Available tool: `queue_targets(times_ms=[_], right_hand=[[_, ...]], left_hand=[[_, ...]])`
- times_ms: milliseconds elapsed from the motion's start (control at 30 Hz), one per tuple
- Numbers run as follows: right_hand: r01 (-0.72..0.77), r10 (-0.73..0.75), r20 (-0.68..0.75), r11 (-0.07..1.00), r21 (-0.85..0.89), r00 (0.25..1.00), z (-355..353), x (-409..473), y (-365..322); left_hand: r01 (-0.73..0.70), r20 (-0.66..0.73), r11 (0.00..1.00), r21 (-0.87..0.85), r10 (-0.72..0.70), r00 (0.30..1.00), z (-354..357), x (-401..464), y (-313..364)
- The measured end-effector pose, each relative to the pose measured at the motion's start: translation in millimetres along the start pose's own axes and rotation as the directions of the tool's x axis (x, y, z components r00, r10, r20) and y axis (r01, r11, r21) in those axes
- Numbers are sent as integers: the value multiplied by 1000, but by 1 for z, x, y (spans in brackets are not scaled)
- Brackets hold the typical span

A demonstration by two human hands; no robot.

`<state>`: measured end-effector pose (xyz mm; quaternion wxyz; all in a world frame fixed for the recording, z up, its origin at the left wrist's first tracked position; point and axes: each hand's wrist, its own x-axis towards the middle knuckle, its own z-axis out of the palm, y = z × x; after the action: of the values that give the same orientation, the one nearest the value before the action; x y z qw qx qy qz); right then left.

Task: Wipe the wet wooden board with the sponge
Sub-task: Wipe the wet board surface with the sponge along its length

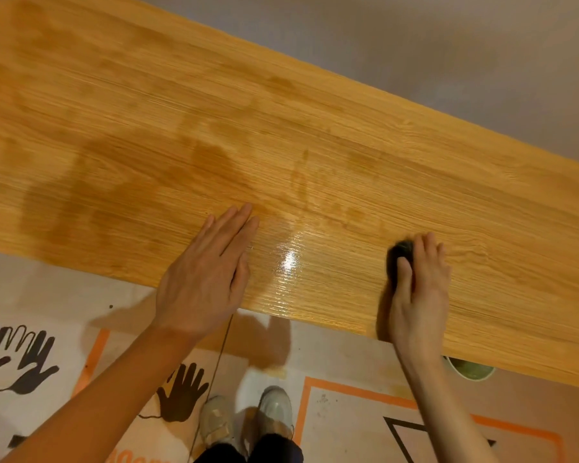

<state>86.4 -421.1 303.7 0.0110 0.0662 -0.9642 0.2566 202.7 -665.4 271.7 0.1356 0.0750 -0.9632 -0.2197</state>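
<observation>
Wooden board [315,155]: wet patches, glare near front edge. Left hand [204,279]: flat, fingers together, palm pressing board. Right hand [418,289]: clamped over dark sponge [398,253], on board's near right area.

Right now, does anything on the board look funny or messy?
Yes. The long orange-brown wooden board has dark blotchy wet patches towards its left, and a shiny wet streak between the hands.

No readable words or numbers are showing anywhere — orange letters on the floor mat [141,457] are running off the bottom edge, too cropped to make out.
</observation>
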Motion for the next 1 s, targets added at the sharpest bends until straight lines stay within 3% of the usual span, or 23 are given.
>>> queue_targets(times_ms=[67,167,267,500,600,733,833,900,1000], right_hand=[[-15,15,-23,1000,-19,1000,12,-4,-20],[157,-156,32,986,-52,987,47,-16,-74],[287,-287,92,958,19,953,72,-12,-111],[512,-523,276,851,116,807,33,-76,-76],[522,-530,309,845,115,790,39,-27,-82],[439,-425,261,898,5,867,64,68,-107],[431,-429,212,902,40,878,62,43,-97],[491,-498,260,866,97,827,45,-11,-79],[654,-655,361,743,146,664,26,-38,-55]], left_hand=[[4,5,1000,3,-4,1000,-1,0,0],[8,11,1000,2,-8,1000,-1,-1,1],[10,32,1000,17,-11,999,-2,-1,0],[12,45,1000,-4,-12,999,-2,-1,0],[36,35,999,-12,-35,999,-5,1,2],[0,-12,1000,29,0,1000,-4,1,3],[5,0,999,41,-5,1000,-3,-2,0],[31,28,999,33,-32,999,-3,-3,0],[69,87,998,-8,-68,994,-5,0,1]])
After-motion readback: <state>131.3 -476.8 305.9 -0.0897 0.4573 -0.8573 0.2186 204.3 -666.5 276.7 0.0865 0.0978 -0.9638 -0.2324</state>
